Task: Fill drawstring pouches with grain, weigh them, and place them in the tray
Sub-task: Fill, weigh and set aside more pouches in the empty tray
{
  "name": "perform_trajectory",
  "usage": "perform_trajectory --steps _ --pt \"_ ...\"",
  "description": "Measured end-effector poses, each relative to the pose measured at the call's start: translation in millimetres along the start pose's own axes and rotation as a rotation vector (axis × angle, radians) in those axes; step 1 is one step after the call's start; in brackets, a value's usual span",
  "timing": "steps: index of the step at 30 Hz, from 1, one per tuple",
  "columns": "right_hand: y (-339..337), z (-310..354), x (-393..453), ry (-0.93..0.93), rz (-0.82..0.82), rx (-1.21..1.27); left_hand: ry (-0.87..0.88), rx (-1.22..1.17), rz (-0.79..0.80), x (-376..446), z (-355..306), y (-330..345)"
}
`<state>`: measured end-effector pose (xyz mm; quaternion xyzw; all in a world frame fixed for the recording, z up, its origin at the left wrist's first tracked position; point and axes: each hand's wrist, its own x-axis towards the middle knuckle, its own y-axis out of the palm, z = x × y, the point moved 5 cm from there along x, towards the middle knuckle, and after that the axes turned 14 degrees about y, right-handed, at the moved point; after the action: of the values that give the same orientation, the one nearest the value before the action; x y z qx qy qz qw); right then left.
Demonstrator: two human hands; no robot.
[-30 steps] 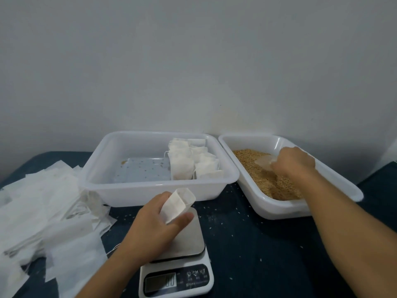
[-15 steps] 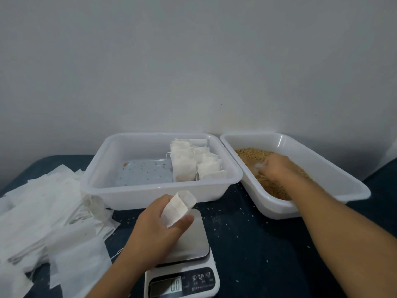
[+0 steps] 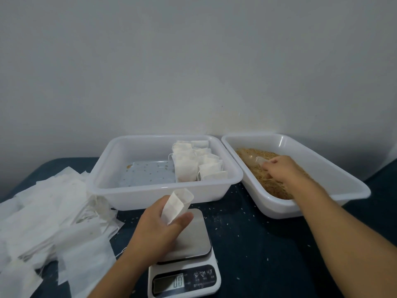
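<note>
Since a second ago your right hand (image 3: 279, 169) has pushed a clear scoop (image 3: 252, 161) deeper into the grain (image 3: 255, 153) of the right tray (image 3: 335, 171) — its fingers are curled round the handle. Your left hand (image 3: 160, 231) pinches an open empty pouch (image 3: 177, 206) above the scale (image 3: 189, 252) — filled pouches (image 3: 193, 164) stand in the left tray (image 3: 150, 193).

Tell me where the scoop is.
The scoop lies in the right tray's grain, held by the right hand, beside the pouch tray.
</note>
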<state>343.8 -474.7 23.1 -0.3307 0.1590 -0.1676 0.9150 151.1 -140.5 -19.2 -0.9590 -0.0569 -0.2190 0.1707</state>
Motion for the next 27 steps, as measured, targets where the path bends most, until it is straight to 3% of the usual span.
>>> perform_trajectory --steps 6,10,14,17,22,27 --pt "-8 17 -31 -0.076 -0.17 0.215 -0.025 -0.078 -0.08 2 -1 -10" --pt "-11 33 -60 -0.244 -0.184 0.277 -0.016 -0.041 -0.09 3 4 -22" --pt "-5 46 -98 -0.367 -0.041 0.331 -0.044 -0.002 -0.127 0 12 -38" --pt "9 48 -127 -0.402 0.176 0.366 -0.056 0.063 -0.159 -2 18 -49" --pt "26 47 -175 -0.476 0.467 0.122 -0.076 0.107 -0.178 -5 28 -57" --pt "26 60 -193 -0.558 0.511 -0.075 -0.09 0.106 -0.21 -5 32 -64"
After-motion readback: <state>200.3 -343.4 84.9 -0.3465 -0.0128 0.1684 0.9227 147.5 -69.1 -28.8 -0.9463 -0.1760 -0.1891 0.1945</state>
